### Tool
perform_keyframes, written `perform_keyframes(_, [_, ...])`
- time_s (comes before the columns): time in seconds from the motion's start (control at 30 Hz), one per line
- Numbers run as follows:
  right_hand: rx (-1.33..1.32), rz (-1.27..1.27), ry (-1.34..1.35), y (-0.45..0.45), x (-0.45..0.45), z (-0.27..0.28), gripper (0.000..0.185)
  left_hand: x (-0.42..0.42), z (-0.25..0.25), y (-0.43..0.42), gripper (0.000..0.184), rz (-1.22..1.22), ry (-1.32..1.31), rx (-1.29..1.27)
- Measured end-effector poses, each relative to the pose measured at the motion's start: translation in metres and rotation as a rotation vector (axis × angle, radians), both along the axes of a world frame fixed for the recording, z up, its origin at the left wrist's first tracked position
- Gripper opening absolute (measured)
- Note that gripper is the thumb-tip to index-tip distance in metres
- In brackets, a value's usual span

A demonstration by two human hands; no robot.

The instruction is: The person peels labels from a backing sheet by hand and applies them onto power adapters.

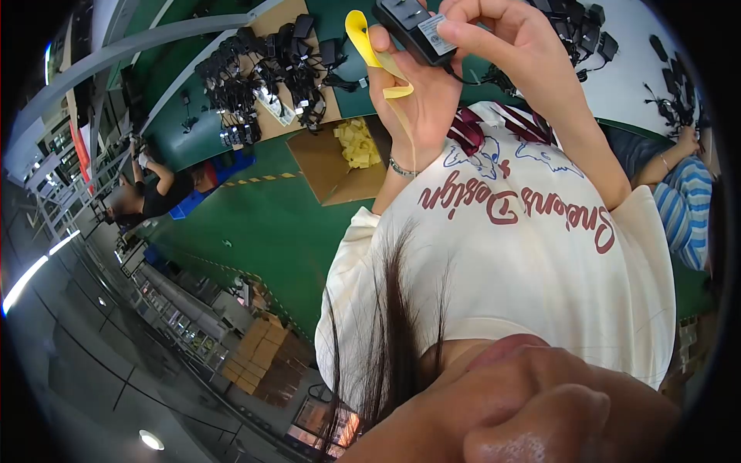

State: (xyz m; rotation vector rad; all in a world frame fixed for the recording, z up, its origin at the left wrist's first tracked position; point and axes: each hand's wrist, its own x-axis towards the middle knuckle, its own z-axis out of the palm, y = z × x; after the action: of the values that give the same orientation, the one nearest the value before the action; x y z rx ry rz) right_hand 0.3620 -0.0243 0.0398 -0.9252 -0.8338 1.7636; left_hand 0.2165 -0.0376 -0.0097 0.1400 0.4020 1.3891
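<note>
The room is a workshop with green floor (266,212), and in it stands a green desk (332,15). On this desk, a cardboard sheet (329,100) carries heaps of black power adapters (231,85) with their cables. From where I stand, I see one power adapter (405,29) raised above the desk edge, in front of the person's chest. The left hand (421,108), palm up, is closed around its lower part, and a yellow strip (359,35) curls at the thumb and runs down toward the wrist. The right hand (513,31) pinches the same adapter from the other side, with the thumb on its white label (434,35). Below the desk edge is an open carton (312,166) with yellow pieces (356,143) inside. At the right, near a white desk (625,85), sits another person in blue striped clothes (687,208).
</note>
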Motion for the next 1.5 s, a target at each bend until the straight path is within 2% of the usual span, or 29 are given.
perform_keyframes(0.13, [-0.030,0.016,-0.047,0.000,0.000,0.002,0.008,-0.007,-0.003,0.000,0.012,-0.019,0.052,-0.037])
perform_keyframes(0.2, [-0.036,0.022,-0.068,0.001,0.000,0.001,0.008,-0.013,-0.023,0.019,0.012,-0.150,0.035,0.338])
perform_keyframes(0.27, [-0.043,0.037,-0.114,0.003,0.001,-0.001,0.009,-0.015,-0.032,0.017,0.012,-0.215,0.024,0.524])
perform_keyframes(0.33, [-0.036,0.040,-0.109,0.003,0.001,0.000,0.009,-0.007,-0.008,0.001,0.011,-0.090,0.033,0.199])
perform_keyframes(0.43, [-0.016,0.047,-0.098,0.004,0.000,0.001,0.009,-0.001,0.006,0.000,0.011,-0.018,0.020,0.042])
perform_keyframes(0.7, [0.029,0.052,-0.046,0.004,0.000,0.001,0.011,0.002,0.015,0.000,0.011,0.011,0.012,-0.047])
perform_keyframes(0.93, [0.042,0.035,-0.118,0.005,-0.001,0.007,0.012,0.003,0.018,0.001,0.023,0.011,0.046,-0.038])
perform_keyframes(1.03, [0.082,0.032,-0.139,0.006,0.000,0.002,0.012,0.000,0.012,0.004,0.029,-0.035,-0.038,-0.048])
perform_keyframes(1.23, [0.051,0.039,-0.172,0.010,-0.003,0.000,0.010,0.003,0.018,0.002,0.030,-0.006,-0.017,-0.047])
perform_keyframes(1.3, [0.568,-0.034,0.175,0.022,-0.014,-0.037,0.010,0.004,0.021,0.000,0.030,0.015,0.006,-0.080])
perform_keyframes(1.37, [0.824,-0.071,0.354,0.027,-0.019,-0.051,0.010,0.001,0.002,-0.004,0.023,0.006,-0.043,-0.037])
perform_keyframes(1.43, [0.842,-0.062,0.397,0.029,-0.021,-0.055,0.010,-0.001,-0.011,-0.006,0.024,-0.014,-0.146,0.051])
perform_keyframes(1.5, [0.850,-0.058,0.419,0.029,-0.022,-0.056,0.010,-0.003,-0.016,-0.009,0.024,-0.021,-0.112,0.073])
